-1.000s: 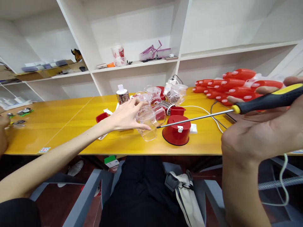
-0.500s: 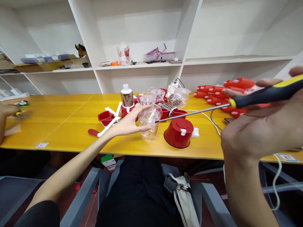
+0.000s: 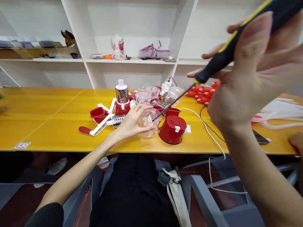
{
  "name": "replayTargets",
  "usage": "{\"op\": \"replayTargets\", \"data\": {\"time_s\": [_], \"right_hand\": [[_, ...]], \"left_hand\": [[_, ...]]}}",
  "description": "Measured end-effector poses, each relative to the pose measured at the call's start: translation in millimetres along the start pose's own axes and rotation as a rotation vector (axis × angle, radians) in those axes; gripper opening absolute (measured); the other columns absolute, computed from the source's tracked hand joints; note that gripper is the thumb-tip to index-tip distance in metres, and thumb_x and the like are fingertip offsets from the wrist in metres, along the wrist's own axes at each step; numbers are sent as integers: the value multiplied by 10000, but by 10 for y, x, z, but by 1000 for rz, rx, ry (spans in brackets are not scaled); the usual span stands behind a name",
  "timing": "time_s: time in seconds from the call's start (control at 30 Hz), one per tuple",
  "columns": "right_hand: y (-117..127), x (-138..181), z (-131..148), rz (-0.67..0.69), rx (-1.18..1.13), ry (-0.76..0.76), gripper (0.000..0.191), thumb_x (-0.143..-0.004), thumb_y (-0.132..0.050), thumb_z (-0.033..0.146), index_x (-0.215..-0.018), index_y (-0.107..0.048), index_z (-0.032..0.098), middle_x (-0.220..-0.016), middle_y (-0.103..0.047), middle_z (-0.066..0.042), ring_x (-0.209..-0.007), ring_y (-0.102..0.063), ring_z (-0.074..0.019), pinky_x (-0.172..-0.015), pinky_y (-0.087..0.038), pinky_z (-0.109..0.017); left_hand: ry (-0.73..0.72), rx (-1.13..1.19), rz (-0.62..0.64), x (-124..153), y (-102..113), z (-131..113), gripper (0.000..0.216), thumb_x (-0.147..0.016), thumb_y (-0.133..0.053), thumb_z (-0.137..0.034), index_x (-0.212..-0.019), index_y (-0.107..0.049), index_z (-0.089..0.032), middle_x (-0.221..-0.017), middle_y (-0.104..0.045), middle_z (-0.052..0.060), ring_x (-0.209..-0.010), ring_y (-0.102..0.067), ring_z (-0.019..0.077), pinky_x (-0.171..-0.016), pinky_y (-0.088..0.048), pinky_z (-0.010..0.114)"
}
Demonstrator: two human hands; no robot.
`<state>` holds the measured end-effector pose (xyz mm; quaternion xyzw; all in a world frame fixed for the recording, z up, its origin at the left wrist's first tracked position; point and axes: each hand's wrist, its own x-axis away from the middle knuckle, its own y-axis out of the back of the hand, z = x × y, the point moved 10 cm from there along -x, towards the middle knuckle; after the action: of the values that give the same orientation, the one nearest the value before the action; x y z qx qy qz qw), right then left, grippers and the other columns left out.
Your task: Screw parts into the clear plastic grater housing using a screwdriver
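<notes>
My left hand [image 3: 133, 123] is wrapped round a clear plastic housing [image 3: 148, 127] standing on the table, thumb in front and fingers behind. A screwdriver [image 3: 219, 64] with a black and yellow handle is in my right hand [image 3: 246, 72], raised at the right. Its long shaft slants down to the left, and the tip meets or overlaps the clear housing. Just right of the housing sits a red base [image 3: 173, 130] with a white clip. Left of my hand lie a crank handle [image 3: 98, 128] with a red grip, a red pusher [image 3: 97, 114] and a grater drum [image 3: 122, 94] on a red base.
Behind the housing stand more clear housings [image 3: 143, 97]. A pile of red parts [image 3: 201, 94] lies at the right, with a white cable [image 3: 208, 127] in front. Plastic bags [image 3: 284, 108] lie farther right, near another person's hand [image 3: 297, 142]. White shelving [image 3: 132, 60] rises behind the table.
My right hand has risen and tilted the screwdriver more steeply, its tip staying at the clear housing. My left hand keeps its hold. The view has shifted to the right.
</notes>
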<state>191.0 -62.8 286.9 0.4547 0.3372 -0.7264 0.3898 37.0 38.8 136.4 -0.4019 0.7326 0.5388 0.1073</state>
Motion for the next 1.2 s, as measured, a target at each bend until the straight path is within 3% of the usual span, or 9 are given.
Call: {"op": "replayTargets", "data": {"time_s": [0.07, 0.17, 0.4, 0.5, 0.57, 0.7, 0.87, 1.03, 1.2], "right_hand": [[-23, 16, 209, -37, 107, 81, 467, -910, -591, 345, -1341, -491, 193, -1310, -522, -37, -1011, -622, -42, -776, -576, -144], [-207, 66, 351, 154, 212, 116, 495, -937, -554, 390, -1372, -435, 187, -1306, -526, -25, -1020, -624, -19, -851, -592, -136], [-206, 31, 268, 332, 226, 27, 406, -947, -527, 406, -1258, -462, 153, -1336, -485, -17, -955, -632, 8, -739, -609, -125], [-189, 12, 157, 351, 120, -73, 331, -924, -576, 345, -1137, -506, 102, -1048, -614, -26, -792, -669, -40, -669, -621, -186], [-179, 16, 107, 368, 106, -120, 278, -888, -630, 325, -1000, -539, 88, -829, -607, 0, -708, -672, -77, -638, -622, -213], [-92, 28, -25, 411, 165, -243, 322, -872, -652, 393, -892, -586, 78, -789, -645, -25, -706, -693, -124, -517, -575, -172], [177, -31, -324, 366, 163, -374, 414, -776, -764, 456, -802, -633, 64, -693, -629, -35, -604, -662, -116, -468, -537, -135], [337, -63, -642, 274, 45, -467, 555, -647, -840, 561, -730, -593, 70, -669, -628, -64, -557, -649, -191, -466, -585, -269], [334, -156, -651, 223, 34, -421, 565, -618, -861, 551, -691, -550, 85, -627, -584, -44, -548, -642, -192, -403, -538, -257]], "left_hand": [[68, -158, -92, 20, 19, 30, 660, -844, -721, -584, -1368, -534, -230, -1295, -568, 127, -1237, -528, 311, -1099, -443, 533], [108, -327, -142, 49, 58, 20, 766, -810, -706, -678, -1398, -531, -219, -1283, -542, 150, -1234, -495, 349, -1096, -419, 586], [-76, -140, 217, -88, 44, -24, 774, -884, -673, -569, -1527, -380, -254, -1480, -500, 133, -1378, -479, 311, -1172, -393, 506], [-22, -276, 200, -150, 73, 27, 803, -822, -724, -623, -1467, -472, -218, -1341, -565, 151, -1240, -562, 328, -1084, -459, 506], [19, -403, 167, -164, 69, 30, 833, -789, -718, -691, -1415, -525, -178, -1255, -571, 169, -1161, -582, 342, -1016, -488, 507], [63, -557, 182, -157, 35, -8, 859, -840, -587, -767, -1397, -511, -117, -1245, -557, 201, -1163, -571, 366, -999, -484, 505], [38, -542, 298, -178, 12, 6, 773, -948, -425, -726, -1406, -488, -106, -1305, -552, 195, -1208, -556, 351, -1057, -445, 483], [52, -445, 321, -232, 15, 97, 762, -874, -560, -734, -1337, -526, -130, -1261, -579, 164, -1179, -579, 335, -1006, -466, 444], [25, -337, 351, -273, -18, 80, 714, -834, -646, -671, -1305, -527, -147, -1228, -601, 142, -1173, -587, 320, -973, -464, 424]]}}
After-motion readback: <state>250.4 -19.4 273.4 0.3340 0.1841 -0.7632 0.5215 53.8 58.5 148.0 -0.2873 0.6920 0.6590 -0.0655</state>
